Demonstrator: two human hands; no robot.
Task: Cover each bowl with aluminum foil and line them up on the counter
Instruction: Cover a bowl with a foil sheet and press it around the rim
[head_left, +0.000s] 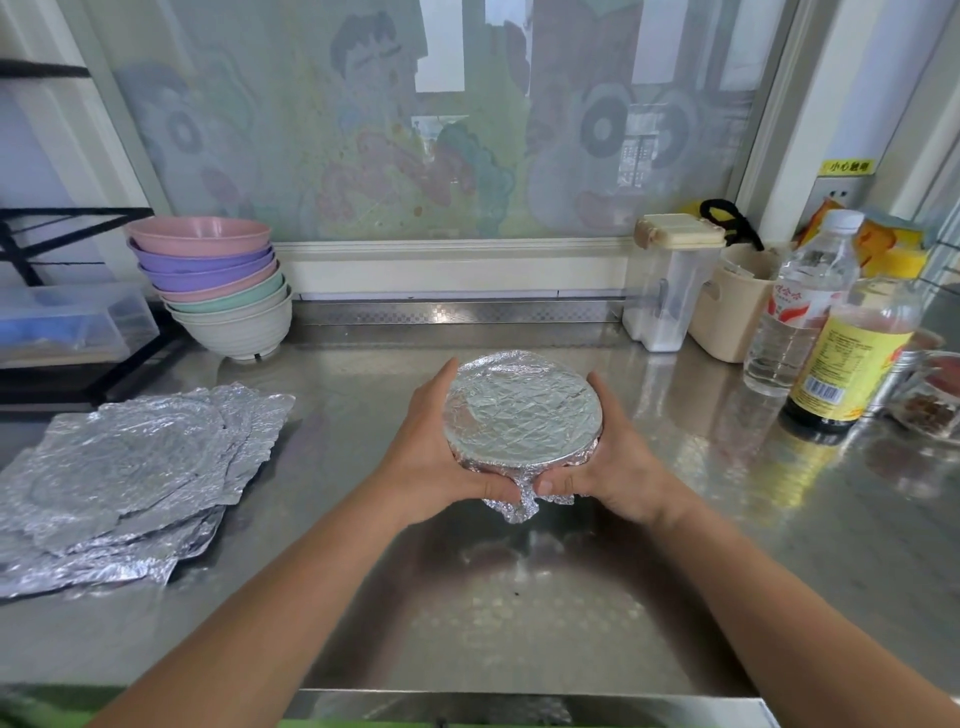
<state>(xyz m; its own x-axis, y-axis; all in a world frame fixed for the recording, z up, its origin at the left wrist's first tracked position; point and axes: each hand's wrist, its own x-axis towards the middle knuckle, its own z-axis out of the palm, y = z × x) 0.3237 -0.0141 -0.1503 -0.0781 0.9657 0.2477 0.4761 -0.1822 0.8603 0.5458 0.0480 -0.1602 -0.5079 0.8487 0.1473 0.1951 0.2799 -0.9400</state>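
A bowl wrapped in crinkled aluminum foil (522, 410) is held above the middle of the steel counter (519, 597), tilted toward me. My left hand (441, 457) grips its left side, thumb pressed on the foil at the lower rim. My right hand (608, 457) grips the right side the same way. A loose foil tail hangs between my thumbs. A stack of several pastel bowls (218, 286) stands at the back left. A pile of foil sheets (124, 478) lies flat on the left of the counter.
At the right stand a clear water bottle (800, 301), a dark sauce bottle (852, 358), a beige caddy (737, 306), a clear dispenser (670, 286) and small glass dishes (930, 400). A black rack with a plastic box (67, 322) sits at far left.
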